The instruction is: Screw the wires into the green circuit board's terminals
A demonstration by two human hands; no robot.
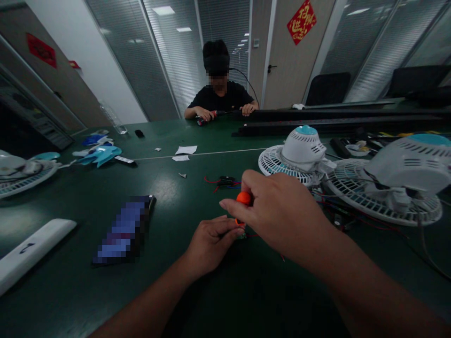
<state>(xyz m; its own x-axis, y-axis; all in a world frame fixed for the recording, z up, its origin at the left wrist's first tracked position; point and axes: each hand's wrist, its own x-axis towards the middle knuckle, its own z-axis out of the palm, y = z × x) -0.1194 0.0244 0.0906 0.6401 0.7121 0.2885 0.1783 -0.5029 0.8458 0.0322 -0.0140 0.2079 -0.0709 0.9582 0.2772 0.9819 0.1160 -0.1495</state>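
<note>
My right hand [282, 206] is closed around a tool with a rounded orange handle [244, 198]; it looks like a screwdriver, held upright, but its tip is hidden. Just below, the fingers of my left hand [214, 239] pinch a small green circuit board [242, 235] close to the tabletop. More orange shows at the left fingertips, under the tool's handle. Thin red wires run out to the right from the board, partly behind my right hand. Beyond my hands lies a small black module [226, 180] with red and blue wires.
On the green table [169, 291], a phone [123, 230] and a white bar [35, 253] lie to the left. White fan parts [305, 150] and a larger fan [398, 173] stand at right. Across the table, a person [220, 94] holds a red-and-black tool near long black rails [317, 124].
</note>
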